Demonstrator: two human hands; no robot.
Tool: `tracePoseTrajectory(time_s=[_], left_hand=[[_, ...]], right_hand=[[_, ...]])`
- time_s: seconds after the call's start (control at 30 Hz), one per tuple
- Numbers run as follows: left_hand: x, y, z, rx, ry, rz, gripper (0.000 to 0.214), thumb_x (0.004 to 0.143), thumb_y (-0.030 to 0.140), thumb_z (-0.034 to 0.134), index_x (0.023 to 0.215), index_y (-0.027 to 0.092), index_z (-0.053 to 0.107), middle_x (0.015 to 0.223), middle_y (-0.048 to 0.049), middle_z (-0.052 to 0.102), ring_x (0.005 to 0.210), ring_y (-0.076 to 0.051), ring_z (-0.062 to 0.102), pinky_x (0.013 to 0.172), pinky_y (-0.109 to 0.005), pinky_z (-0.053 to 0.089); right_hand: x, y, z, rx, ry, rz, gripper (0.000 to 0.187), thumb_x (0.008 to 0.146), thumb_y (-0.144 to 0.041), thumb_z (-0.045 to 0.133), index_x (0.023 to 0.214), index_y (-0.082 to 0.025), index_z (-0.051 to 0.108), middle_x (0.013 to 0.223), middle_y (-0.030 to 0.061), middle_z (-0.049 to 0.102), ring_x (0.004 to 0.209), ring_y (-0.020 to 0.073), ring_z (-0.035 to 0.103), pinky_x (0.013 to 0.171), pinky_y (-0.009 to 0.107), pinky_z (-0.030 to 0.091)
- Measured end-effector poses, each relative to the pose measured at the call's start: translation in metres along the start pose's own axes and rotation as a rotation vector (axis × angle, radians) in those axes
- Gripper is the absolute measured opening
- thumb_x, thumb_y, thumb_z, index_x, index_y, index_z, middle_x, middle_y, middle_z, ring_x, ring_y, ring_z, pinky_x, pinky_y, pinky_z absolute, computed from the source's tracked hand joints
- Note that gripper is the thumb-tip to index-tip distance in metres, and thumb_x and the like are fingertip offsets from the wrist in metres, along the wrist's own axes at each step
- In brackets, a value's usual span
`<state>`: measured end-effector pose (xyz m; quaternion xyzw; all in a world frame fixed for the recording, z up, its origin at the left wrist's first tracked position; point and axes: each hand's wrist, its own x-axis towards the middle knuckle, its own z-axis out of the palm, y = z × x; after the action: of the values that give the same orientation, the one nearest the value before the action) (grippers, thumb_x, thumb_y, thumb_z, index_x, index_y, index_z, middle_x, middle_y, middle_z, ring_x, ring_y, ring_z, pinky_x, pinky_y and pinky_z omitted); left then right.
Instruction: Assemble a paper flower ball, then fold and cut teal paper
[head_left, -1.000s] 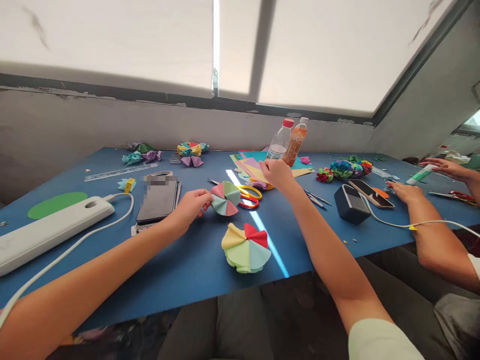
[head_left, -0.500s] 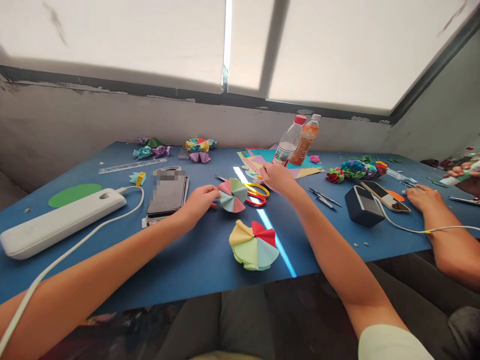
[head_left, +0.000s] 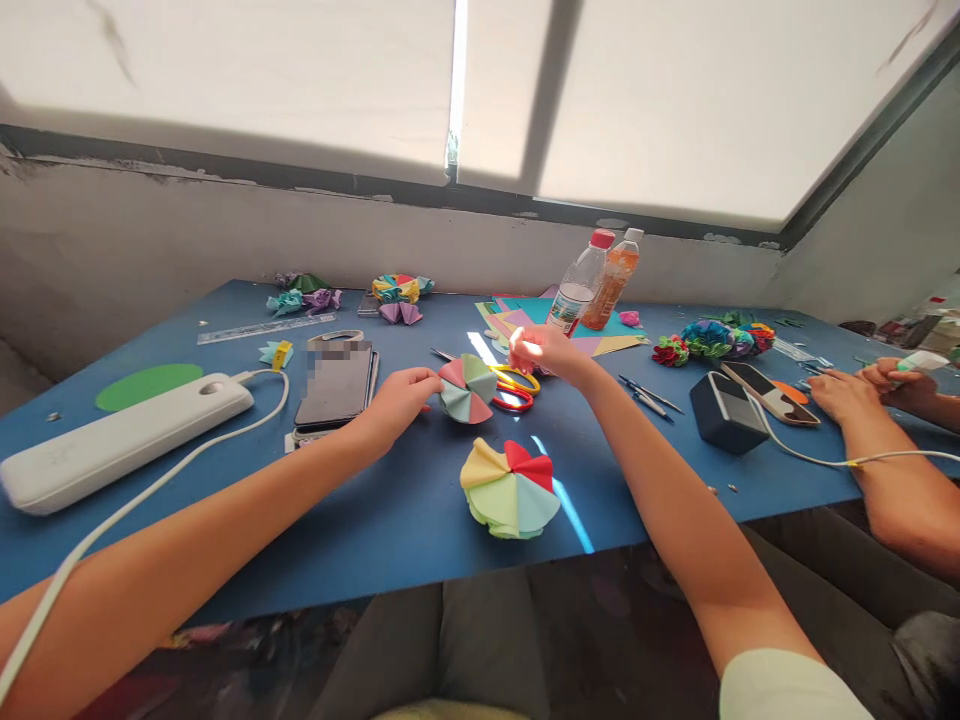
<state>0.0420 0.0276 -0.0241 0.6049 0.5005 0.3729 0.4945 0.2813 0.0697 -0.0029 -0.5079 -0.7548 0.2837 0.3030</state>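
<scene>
My left hand (head_left: pixel 401 403) pinches the left edge of a round folded-paper rosette (head_left: pixel 466 388) in pink and pale green, just above the blue table. To its right is my right hand (head_left: pixel 551 352), apart from the rosette, its fingers curled in; whatever they hold, if anything, I cannot make out. Scissors with red and yellow handles (head_left: pixel 514 400) lie behind the rosette, partly covered by it. A second folded-paper rosette (head_left: pixel 511 490) in yellow, red, light blue and green rests nearer the table's front edge.
Two bottles (head_left: pixel 576 290) stand on coloured paper sheets (head_left: pixel 510 318) behind my right hand. A phone (head_left: pixel 335 388) and a white power bank (head_left: pixel 127 445) with a cable lie left. Right are pens (head_left: pixel 652 403), a dark box (head_left: pixel 727 412), paper flowers (head_left: pixel 709 338) and a co-worker's hands (head_left: pixel 844 395).
My right hand has shifted slightly left and its fingers have turned inward. My left hand keeps its hold on the rosette. At right, the co-worker's hands have come closer together.
</scene>
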Motion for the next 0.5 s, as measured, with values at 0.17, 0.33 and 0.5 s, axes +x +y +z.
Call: tracePoseTrajectory(time_s=[0.17, 0.33, 0.5], left_hand=[[-0.0031, 0.0036, 0.0004, 0.007, -0.009, -0.006, 0.02, 0.063, 0.037, 0.058, 0.067, 0.018, 0.063, 0.079, -0.0033, 0.059, 0.088, -0.022, 0.052, 0.075, -0.033, 0.041], [-0.0054, 0.0047, 0.0005, 0.012, -0.018, -0.015, 0.02, 0.065, 0.037, 0.057, 0.068, 0.018, 0.063, 0.081, -0.0025, 0.059, 0.089, -0.021, 0.052, 0.077, -0.032, 0.041], [-0.0029, 0.002, -0.0007, 0.021, -0.006, -0.012, 0.02, 0.066, 0.037, 0.057, 0.069, 0.019, 0.063, 0.087, -0.0031, 0.062, 0.092, -0.022, 0.053, 0.077, -0.032, 0.042]], right_hand=[[-0.0042, -0.0019, -0.0012, 0.285, -0.077, -0.117, 0.016, 0.073, -0.027, 0.046, 0.059, -0.019, 0.043, 0.059, -0.0008, 0.05, 0.056, 0.0103, 0.049, 0.052, 0.023, 0.037], [-0.0046, 0.0003, -0.0025, 0.633, -0.197, -0.172, 0.019, 0.071, -0.03, 0.058, 0.059, -0.017, 0.051, 0.056, -0.0012, 0.048, 0.052, 0.0097, 0.046, 0.046, 0.022, 0.033], [-0.0028, 0.0005, -0.0041, 0.652, -0.228, -0.093, 0.02, 0.074, -0.035, 0.057, 0.066, -0.016, 0.056, 0.059, -0.0008, 0.051, 0.051, 0.0094, 0.045, 0.046, 0.022, 0.034]])
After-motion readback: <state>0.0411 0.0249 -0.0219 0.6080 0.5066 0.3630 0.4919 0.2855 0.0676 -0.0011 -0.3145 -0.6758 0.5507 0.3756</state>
